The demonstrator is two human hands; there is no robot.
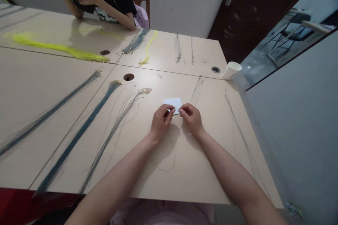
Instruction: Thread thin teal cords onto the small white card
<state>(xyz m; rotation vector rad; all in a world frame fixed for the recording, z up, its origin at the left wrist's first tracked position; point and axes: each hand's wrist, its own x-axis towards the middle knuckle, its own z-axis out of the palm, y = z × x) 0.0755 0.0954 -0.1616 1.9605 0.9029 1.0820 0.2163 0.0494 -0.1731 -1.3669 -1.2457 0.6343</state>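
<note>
My left hand (161, 119) is closed in a pinch over a small white card (172, 102). A thin grey cord (167, 171) runs from it and lies in a loose loop on the table. Close beside it, my right hand (192, 117) also pinches, its fingertips nearly meeting the left ones. Whatever sits between the right fingertips is too small to make out. Left of my hands lies a bundle of grey cords (116, 123) with small gold-coloured metal ends.
More blue-grey cord bundles (87, 128) spread leftward. A clear ruler (198, 89) lies beyond my right hand; a white cup (232, 70) and tape roll (216, 70) stand near the right edge. Yellow cords (60, 49) lie before a person (111, 0) seated opposite.
</note>
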